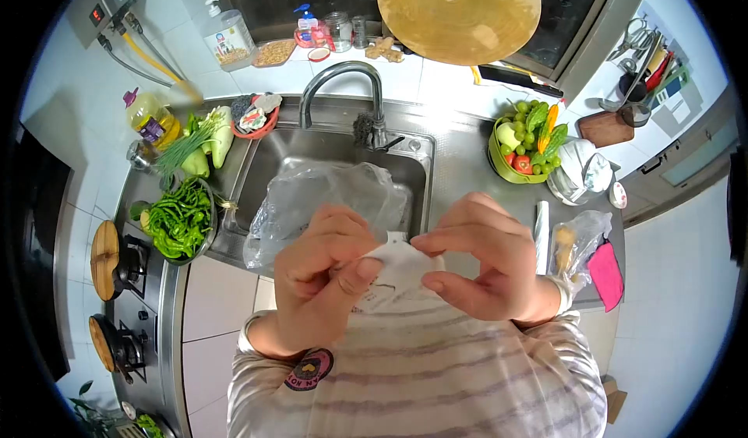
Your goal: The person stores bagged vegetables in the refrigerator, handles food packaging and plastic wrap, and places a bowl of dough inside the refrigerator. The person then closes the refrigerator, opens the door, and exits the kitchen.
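In front of my chest, my left hand (pixel 327 270) is closed, pinching a small white packet (pixel 405 265) between thumb and fingers. The packet has faint print on its lower part and a short tab at its top. My right hand (pixel 487 255) is at the packet's right edge, its index fingertip beside the tab and its thumb lower down, with a gap between them. Behind my hands, a crumpled clear plastic bag (pixel 312 188) spreads over the sink (pixel 249 177) and its front edge.
A bowl of green peppers (pixel 181 224) and pale gourds (pixel 220 138) lie left of the sink. The faucet (pixel 343 72) arches over its back. To the right are a green fruit basket (pixel 502 161), a bagged item (pixel 576 243) and a pink cloth (pixel 606 274). A knife (pixel 518 79) lies on the sill.
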Available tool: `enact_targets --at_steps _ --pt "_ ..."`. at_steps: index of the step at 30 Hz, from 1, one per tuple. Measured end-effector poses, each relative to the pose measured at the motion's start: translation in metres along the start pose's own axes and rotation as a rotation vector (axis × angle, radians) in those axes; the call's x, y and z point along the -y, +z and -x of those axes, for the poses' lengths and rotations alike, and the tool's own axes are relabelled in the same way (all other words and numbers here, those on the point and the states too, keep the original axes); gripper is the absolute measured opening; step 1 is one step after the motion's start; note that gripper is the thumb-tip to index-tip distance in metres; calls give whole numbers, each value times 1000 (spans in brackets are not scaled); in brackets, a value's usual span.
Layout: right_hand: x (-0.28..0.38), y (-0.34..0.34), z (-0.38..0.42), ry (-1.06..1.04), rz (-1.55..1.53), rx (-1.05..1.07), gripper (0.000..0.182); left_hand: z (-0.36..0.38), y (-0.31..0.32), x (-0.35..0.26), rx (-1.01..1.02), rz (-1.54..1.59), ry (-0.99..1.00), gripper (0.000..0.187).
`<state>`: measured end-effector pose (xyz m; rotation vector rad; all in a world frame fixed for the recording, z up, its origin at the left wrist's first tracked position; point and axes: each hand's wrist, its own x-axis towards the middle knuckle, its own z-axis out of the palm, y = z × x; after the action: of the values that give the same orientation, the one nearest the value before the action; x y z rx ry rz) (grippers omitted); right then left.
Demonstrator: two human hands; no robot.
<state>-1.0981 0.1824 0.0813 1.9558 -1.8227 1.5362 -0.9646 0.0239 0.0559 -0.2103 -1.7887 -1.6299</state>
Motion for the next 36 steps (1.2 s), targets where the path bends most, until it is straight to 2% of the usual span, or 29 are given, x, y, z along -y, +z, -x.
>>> enact_targets --at_steps 8,10,11,12,14,15,16,17,19,20,22,23,24,26,29,31,33,34,35,36 --pt "-12 24 -2 14 -148 -126 25 1 -8 5 5 -55 -17 10" --pt "-14 20 -3 -84 -126 1 14 -3 -15 5 161 -193 194 12" --pt "-21 18 -1 -84 -141 5 14 -2 -15 2 154 -202 184 12" --pt "-28 17 0 -461 -64 -61 11 1 -12 -2 122 -259 422 12" --pt "-19 40 4 -714 -42 -374 17 17 -2 -4 93 -326 622 14" --pt "7 61 15 -588 -93 -605 21 31 4 -5 -55 -289 676 8" --pt "13 62 20 -548 -75 -607 18 39 9 -5 -205 -257 728 9" --pt "20 63 25 -507 -57 -609 15 33 12 -7 -211 -275 701 9" --pt "26 64 -6 -541 -95 -398 13 17 7 -8 -251 -121 686 4" --pt "33 79 1 -432 -28 -557 13 15 2 -7 -269 -76 672 4" --pt "29 85 1 -329 43 -707 13 17 -17 -2 -55 -117 643 10" --pt "24 75 -2 -357 27 -538 13 18 -14 -4 -61 -121 643 10" --pt "17 74 -8 -376 18 -454 13 22 -5 -11 -233 -116 468 3" --pt "2 78 -19 -448 -24 -361 12 18 -5 -8 -408 -115 298 5" --pt "-10 86 -29 -457 -60 -332 11 12 -21 11 -439 -113 319 5" --pt "-17 96 -31 -435 -49 -318 10 1 -40 27 -321 -101 472 5" --pt "-21 117 -25 -286 25 -596 22 -7 -58 35 -208 -122 516 3" --pt "-27 118 -28 -276 33 -589 22 -10 -63 38 -135 -147 515 10" --pt "-34 118 -32 -304 -6 -544 22 -11 -58 38 -141 -135 510 10" --pt "-40 118 -34 -330 -45 -500 22 -9 -49 35 -313 -122 382 4"
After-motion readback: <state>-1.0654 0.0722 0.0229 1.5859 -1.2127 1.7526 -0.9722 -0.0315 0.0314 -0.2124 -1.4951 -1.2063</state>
